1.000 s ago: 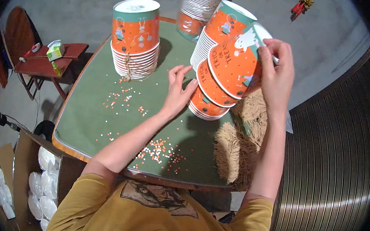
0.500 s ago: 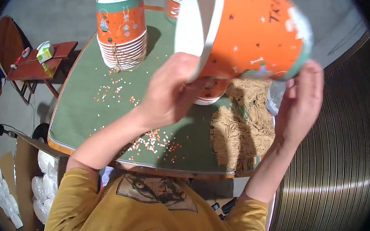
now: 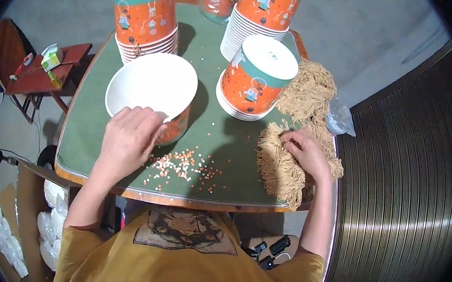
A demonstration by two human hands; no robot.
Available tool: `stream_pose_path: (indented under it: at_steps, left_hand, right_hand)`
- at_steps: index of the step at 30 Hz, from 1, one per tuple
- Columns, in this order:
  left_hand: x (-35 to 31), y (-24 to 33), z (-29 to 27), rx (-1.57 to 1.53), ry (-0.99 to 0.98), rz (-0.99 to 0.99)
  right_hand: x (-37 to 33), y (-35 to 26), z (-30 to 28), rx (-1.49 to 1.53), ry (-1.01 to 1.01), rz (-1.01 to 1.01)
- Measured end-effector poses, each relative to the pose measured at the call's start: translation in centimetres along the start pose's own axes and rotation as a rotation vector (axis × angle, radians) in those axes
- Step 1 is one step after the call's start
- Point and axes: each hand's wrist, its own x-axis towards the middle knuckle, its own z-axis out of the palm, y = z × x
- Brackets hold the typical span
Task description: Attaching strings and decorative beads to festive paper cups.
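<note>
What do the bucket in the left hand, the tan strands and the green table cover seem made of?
Bucket: likely paperboard, smooth and white inside, thin-walled at the rim.
Tan strands: perhaps crinkled paper or raffia, matte; they look thin, kinked and tangled.
Green table cover: possibly cloth or felt, since it looks dull and shows no glare; its texture is too fine to tell.

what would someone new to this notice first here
Probably the big white-lined orange bucket, mouth up at the table's left, its near rim held by the left fingers. Next, the orange-and-white scatter of bits near the green tabletop's front edge. At the right, shaggy tan strands stand out, with the right fingers at them.
</note>
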Motion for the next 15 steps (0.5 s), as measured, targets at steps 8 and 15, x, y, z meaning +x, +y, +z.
stream_pose_path:
  at_steps: [8, 15]
  left_hand:
    - [0.3, 1.4, 0.9, 0.010, -0.010, 0.005]
    - [0.3, 1.3, 0.7, -0.102, -0.040, -0.008]
  right_hand:
    - [-0.4, -0.6, 0.5, -0.071, 0.032, 0.000]
    - [2.5, -7.2, 2.3, 0.245, 0.258, -0.178]
